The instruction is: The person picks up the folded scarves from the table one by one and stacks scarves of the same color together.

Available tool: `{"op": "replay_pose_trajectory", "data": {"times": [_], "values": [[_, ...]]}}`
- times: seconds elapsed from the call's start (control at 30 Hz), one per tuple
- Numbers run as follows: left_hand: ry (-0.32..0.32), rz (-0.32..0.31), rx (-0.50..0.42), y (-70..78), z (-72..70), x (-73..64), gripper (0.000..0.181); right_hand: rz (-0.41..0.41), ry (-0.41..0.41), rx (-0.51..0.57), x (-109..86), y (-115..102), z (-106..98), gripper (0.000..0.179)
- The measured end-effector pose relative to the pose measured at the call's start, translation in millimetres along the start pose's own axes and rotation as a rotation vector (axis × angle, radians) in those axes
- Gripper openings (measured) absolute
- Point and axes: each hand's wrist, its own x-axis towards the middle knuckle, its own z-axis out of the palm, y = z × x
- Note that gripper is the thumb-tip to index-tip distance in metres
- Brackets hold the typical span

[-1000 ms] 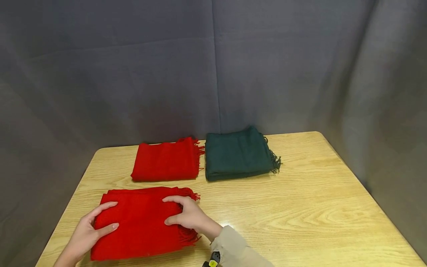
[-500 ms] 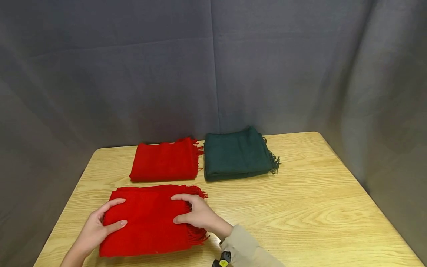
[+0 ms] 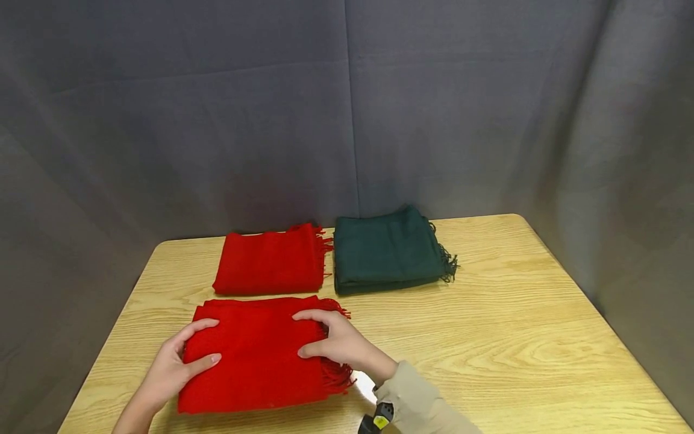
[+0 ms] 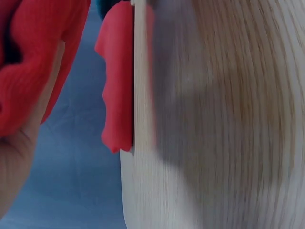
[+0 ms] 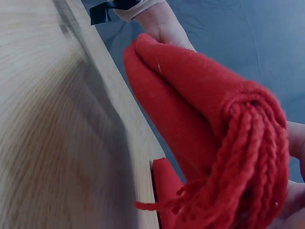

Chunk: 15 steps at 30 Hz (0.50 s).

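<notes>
A folded red scarf [image 3: 255, 355] with fringe at its right end is held level at the front left. My left hand [image 3: 170, 367] grips its left edge, thumb and fingertips on top. On the fringed end, my right hand [image 3: 345, 345] holds the scarf the same way. In the right wrist view, the folded layers and twisted fringe [image 5: 248, 157] hang above the tabletop, with a gap beneath. The left wrist view shows the scarf's edge [image 4: 38, 43] raised off the table as well. The fingers under the cloth are hidden in the head view.
Behind the held scarf lies a second folded red scarf [image 3: 269, 263], its fringe pointing right. A folded dark green scarf [image 3: 387, 250] sits beside it near the back edge. The wooden table [image 3: 499, 337] extends right. Grey curtains [image 3: 347, 108] surround its back and sides.
Both hands have carried the red scarf to the right and slightly farther from me, keeping the same hold. The two scarves at the back have stayed in place.
</notes>
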Motion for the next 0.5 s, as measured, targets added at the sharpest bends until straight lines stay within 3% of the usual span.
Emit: {"op": "replay_pose_trajectory", "data": {"times": [0.3, 0.5], "values": [[-0.040, 0.083, -0.057, 3.1, 12.2, 0.3, 0.050, -0.035, -0.019, 0.037, -9.3, 4.4, -12.7, 0.048], [-0.071, 0.114, -0.082, 6.2, 19.7, 2.4, 0.050, -0.046, -0.016, -0.014, -16.4, 4.8, -23.0, 0.048]]}}
